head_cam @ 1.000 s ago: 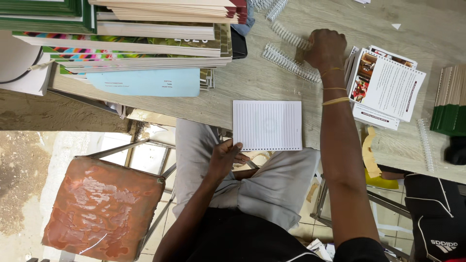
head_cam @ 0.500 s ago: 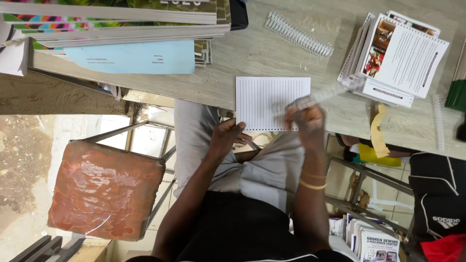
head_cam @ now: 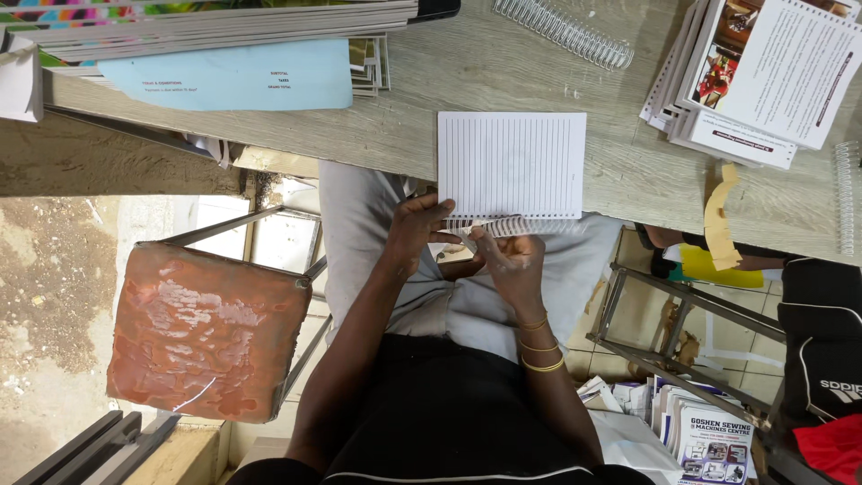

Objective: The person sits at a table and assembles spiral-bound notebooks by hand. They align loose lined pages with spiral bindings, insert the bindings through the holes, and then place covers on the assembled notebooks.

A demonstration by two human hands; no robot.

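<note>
From the head view, the person sat at the edge of a wooden table [head_cam: 503, 72], both hands brought in close at the near edge of a lined pad [head_cam: 512, 163]. The pad lay flat on the table, its lower edge sticking out over the table's rim toward the person's lap. A white coil [head_cam: 516, 226] ran along that lower edge. The left hand [head_cam: 417, 229] was closed on the pad's near-left corner, thumb on top of the paper. The right hand [head_cam: 512, 262] was just beside it, fingers pinched together on the coil near its left end. Gold bangles [head_cam: 539, 346] circled the right wrist.

Farther back on the table a spare coil [head_cam: 566, 34] lay at a slant, well apart from the pad. A stack of printed booklets [head_cam: 763, 76] sat to the right, and a clear coil [head_cam: 844, 198] lay upright near the table's right end. A blue sheet [head_cam: 229, 76] stuck out from under a pile of books [head_cam: 215, 27] at the left. A yellow paper strip [head_cam: 718, 216] hung over the table's edge.

Beside the person stood a stool [head_cam: 206, 328] with a worn orange seat. At lower right more booklets [head_cam: 709, 431] were stacked, next to a black bag [head_cam: 822, 350].
</note>
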